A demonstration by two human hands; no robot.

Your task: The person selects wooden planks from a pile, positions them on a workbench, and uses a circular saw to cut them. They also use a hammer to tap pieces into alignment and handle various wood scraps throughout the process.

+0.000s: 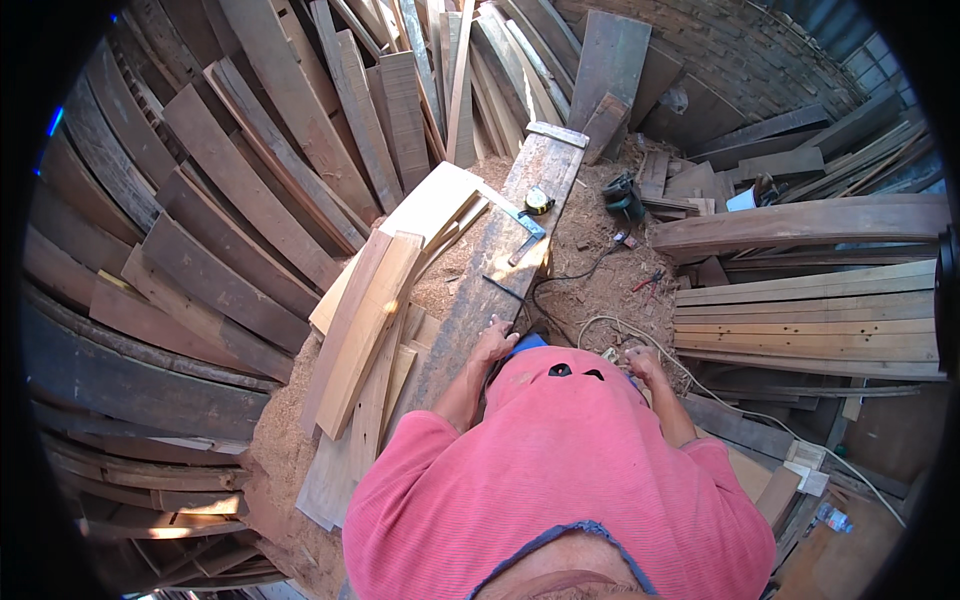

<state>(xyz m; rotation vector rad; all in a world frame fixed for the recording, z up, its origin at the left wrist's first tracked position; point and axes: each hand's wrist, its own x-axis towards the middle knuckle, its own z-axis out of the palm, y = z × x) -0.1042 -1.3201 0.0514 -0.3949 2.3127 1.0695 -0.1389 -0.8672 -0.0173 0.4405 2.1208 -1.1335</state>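
My left hand (491, 341) rests at the edge of a long worn wooden bench plank (455, 325), its fingers apart and holding nothing. Just ahead of it lies a thin dark rod (503, 288). My right hand (645, 362) is low beside my right knee, near a pale cord (640, 333); its fingers look loosely parted, with nothing clear in them. Farther up the plank sit a yellow and black tape measure (539, 201) and a try square (529, 228). My red shirt (560, 450) hides much of what lies below.
Sawn boards (375, 330) are stacked left of the plank. A dark green power tool (623, 198) and red-handled pliers (648, 281) lie on sawdust (590, 225) at the right. Tall planks (250, 200) lean around the left and back; long timbers (800, 310) fill the right side.
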